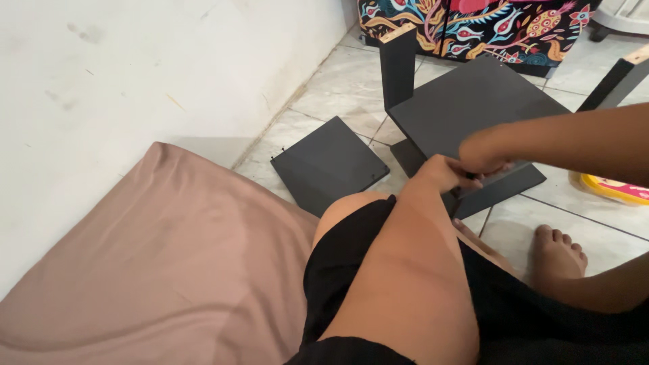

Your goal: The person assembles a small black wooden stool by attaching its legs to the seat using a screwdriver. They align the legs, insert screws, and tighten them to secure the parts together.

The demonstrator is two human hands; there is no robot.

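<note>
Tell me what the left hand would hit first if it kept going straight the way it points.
Probably the right hand: the left hand points up and to the right, and the two already meet at the edge of the dark panel. Beyond that lies the panel itself, though depth is hard to judge.

No packages, labels, signs or screens visible.

Left hand (443,172) and right hand (481,157) meet at the near edge of a dark furniture panel (473,101), apparently gripping a small fitting; loose square panel (329,164) lies flat beside, on tiled floor (338,88)
</note>
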